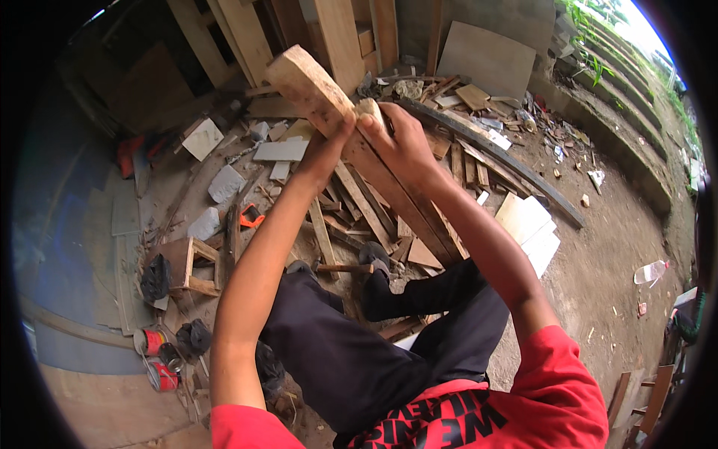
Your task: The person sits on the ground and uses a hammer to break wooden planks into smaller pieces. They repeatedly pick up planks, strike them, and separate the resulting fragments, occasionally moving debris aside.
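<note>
A thick, rough wooden beam (310, 90) rises at a slant in front of me, its far end pointing up and left. A second length of wood, with a pale blunt end (369, 108), lies close along its right side. My left hand (338, 138) is closed around the beam from the left, its fingers partly hidden behind the wood. My right hand (404, 142) grips the second piece near its end, with the thumb pressed on top. Both lengths run down toward my right knee, where their lower ends are hidden behind my forearm and leg.
Wood scraps (359, 202) and broken boards cover the ground around my feet. A wooden tool handle (344, 267) lies between my legs. To the left are an orange-handled saw (252, 217), a small wooden frame (196, 266) and red cans (162, 374). A dark plank (508, 161) lies at right.
</note>
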Demonstrator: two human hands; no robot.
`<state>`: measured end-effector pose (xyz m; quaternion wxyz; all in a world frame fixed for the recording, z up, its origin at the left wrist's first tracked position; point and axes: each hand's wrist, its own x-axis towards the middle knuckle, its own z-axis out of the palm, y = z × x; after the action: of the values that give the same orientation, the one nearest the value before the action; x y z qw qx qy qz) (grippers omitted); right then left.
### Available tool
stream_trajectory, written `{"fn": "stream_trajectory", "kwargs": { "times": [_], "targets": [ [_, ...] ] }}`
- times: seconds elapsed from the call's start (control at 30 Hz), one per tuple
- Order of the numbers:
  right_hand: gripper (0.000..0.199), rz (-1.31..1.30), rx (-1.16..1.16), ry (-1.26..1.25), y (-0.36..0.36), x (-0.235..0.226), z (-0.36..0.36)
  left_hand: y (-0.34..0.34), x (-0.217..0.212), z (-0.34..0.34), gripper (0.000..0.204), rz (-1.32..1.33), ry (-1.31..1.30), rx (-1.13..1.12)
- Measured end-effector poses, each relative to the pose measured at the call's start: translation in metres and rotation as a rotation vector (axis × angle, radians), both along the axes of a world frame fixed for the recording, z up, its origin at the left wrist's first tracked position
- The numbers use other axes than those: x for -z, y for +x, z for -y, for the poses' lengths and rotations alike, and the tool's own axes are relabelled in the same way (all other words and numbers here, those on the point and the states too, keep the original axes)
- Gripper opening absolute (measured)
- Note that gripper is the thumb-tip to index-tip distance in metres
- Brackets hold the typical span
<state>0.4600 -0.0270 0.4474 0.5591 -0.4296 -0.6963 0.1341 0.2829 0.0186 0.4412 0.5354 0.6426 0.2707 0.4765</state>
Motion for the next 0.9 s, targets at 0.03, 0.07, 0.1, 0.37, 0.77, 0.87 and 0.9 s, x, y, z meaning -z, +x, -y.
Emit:
{"fn": "stream_trajectory", "kwargs": {
  "times": [0.03, 0.07, 0.1, 0.37, 0.77, 0.87, 0.9],
  "targets": [
    [0.069, 0.014, 0.035, 0.007, 0.003, 0.000, -0.003, 0.002, -0.003, -0.004, 0.079, -0.009, 0.005, -0.047],
    [0.067, 0.032, 0.093, 0.041, 0.009, 0.001, -0.006, 0.006, -0.009, 0.001, 0.080, -0.023, -0.001, -0.089],
    [0.066, 0.055, 0.124, -0.008, 0.017, -0.003, -0.006, 0.009, -0.021, 0.011, 0.083, -0.028, 0.039, -0.107],
    [0.077, 0.035, 0.680, -0.123, 0.184, -0.013, -0.052, -0.057, 0.009, -0.007, 0.058, -0.573, 0.151, -0.069],
    [0.053, 0.140, 0.791, -0.471, 0.473, 0.048, 0.029, -0.087, 0.006, -0.004, 0.046, -0.801, 0.273, -0.042],
    [0.052, 0.356, 0.728, -0.889, 0.421, 0.070, 0.059, -0.094, 0.000, 0.007, 0.039, -0.873, 0.287, -0.070],
    [0.054, 0.275, 0.692, -0.904, 0.409, 0.082, 0.067, -0.095, 0.004, 0.006, 0.039, -0.881, 0.294, -0.054]
  ]
}}
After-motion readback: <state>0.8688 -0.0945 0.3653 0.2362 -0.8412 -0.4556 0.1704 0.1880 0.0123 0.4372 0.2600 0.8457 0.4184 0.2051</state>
